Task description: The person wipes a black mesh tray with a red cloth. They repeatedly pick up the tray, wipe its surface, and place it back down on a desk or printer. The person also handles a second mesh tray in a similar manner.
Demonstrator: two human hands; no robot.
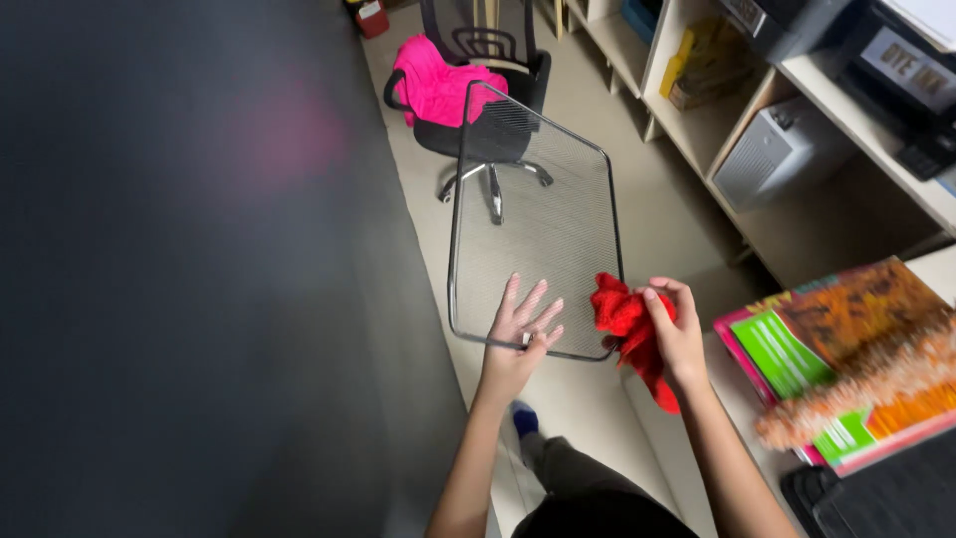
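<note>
Both forearms are bare from the bottom edge of the frame up to the wrists, with no sleeve, watch or bracelet showing on either. The left hand [520,334], at lower centre, and the right hand [677,334], just right of it, wear no gloves, and no rings can be made out. Below the arms at the bottom centre, dark trousers [578,493] cover the legs, and a blue shoe or sock [524,419] shows beside the left forearm.
</note>
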